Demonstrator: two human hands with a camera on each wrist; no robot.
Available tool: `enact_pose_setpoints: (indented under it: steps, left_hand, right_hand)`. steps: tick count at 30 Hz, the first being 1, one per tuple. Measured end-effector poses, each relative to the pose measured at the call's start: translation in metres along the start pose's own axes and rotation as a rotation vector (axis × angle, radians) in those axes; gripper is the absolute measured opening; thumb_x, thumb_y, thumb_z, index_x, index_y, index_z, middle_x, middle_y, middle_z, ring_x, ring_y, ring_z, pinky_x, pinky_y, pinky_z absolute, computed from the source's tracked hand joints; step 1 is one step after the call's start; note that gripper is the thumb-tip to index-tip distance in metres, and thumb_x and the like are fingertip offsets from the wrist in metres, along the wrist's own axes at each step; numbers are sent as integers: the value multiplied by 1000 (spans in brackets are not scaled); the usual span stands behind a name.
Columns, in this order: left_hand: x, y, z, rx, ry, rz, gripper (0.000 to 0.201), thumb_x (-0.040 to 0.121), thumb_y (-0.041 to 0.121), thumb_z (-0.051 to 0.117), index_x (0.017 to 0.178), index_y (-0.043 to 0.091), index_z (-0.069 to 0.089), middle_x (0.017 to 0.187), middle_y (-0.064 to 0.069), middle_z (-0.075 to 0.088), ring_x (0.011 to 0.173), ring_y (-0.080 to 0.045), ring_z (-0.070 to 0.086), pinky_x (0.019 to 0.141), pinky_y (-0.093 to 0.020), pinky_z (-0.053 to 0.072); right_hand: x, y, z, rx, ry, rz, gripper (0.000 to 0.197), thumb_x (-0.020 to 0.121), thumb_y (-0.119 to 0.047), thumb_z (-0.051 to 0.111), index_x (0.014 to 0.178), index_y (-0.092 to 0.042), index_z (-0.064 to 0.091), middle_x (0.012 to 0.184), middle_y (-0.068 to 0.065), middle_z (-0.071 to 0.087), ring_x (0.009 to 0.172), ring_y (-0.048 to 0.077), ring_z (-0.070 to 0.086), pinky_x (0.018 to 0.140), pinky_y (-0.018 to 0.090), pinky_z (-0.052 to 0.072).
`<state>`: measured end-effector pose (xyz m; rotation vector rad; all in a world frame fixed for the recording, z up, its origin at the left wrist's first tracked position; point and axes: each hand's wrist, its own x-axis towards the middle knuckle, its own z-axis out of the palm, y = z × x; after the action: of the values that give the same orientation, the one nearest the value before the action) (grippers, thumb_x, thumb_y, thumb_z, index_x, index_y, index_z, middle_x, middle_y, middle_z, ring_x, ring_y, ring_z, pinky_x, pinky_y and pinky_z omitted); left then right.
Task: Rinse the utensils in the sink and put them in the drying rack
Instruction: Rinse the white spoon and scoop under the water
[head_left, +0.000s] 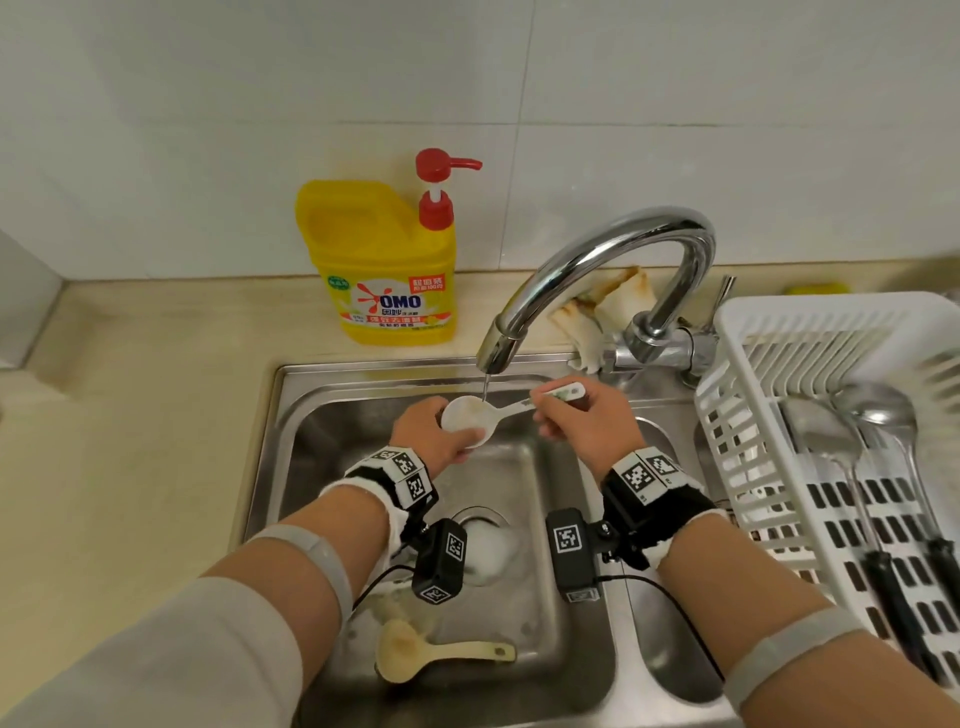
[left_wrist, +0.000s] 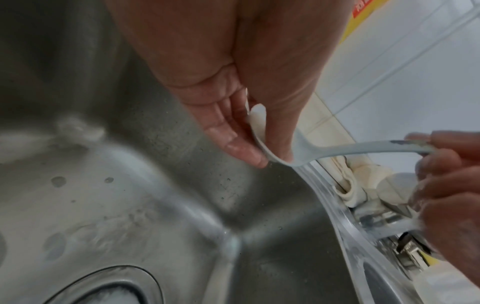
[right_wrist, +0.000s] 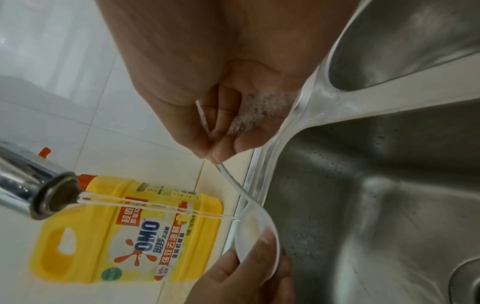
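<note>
A white plastic rice spoon (head_left: 470, 415) is held level under the tap spout (head_left: 498, 348), and a thin stream of water falls into its bowl. My left hand (head_left: 447, 441) pinches the spoon's bowl (left_wrist: 262, 144), thumb on top and fingers (left_wrist: 233, 142) underneath. My right hand (head_left: 576, 415) pinches the handle (left_wrist: 363, 148) near its end; suds cling to the inside of its fingers (right_wrist: 259, 111). A second, beige spoon (head_left: 415, 657) with residue lies on the sink floor by the front wall. The white drying rack (head_left: 753, 332) stands to the right.
Two steel ladles (head_left: 831, 436) with black handles lie in the rack. A yellow dish-soap bottle (head_left: 384, 270) stands on the counter behind the sink (head_left: 322, 415). A stained cloth (head_left: 597, 312) sits behind the tap. The drain (head_left: 483, 545) holds foam. A second basin (head_left: 670, 665) lies beside the rack.
</note>
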<state>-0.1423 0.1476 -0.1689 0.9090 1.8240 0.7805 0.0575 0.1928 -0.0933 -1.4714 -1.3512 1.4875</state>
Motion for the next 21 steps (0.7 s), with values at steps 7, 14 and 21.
enact_pose_setpoints:
  steps: [7,14,21]
  left_hand:
    - [5,9,9,-49,-31,-29,16,86,25,77,92,13,69,89,-14,73,62,-27,75,58,-36,62]
    - [3,9,4,144,-139,81,37,76,9,63,112,11,70,105,-6,69,101,-26,64,88,-41,56]
    - [6,-3,4,128,-60,49,16,82,11,71,92,22,65,94,-5,66,88,-23,66,66,-34,60]
  right_hand:
    - [-4,0,-5,32,-10,-13,16,97,-9,61,101,-5,75,74,14,69,57,15,61,58,22,54]
    - [-2,10,-1,-23,16,-7,15,97,-12,62,94,-10,77,73,13,70,60,19,63,65,31,57]
    - [-1,10,5,-16,8,5,16,96,-11,62,91,-9,77,72,14,69,57,19,62,63,32,56]
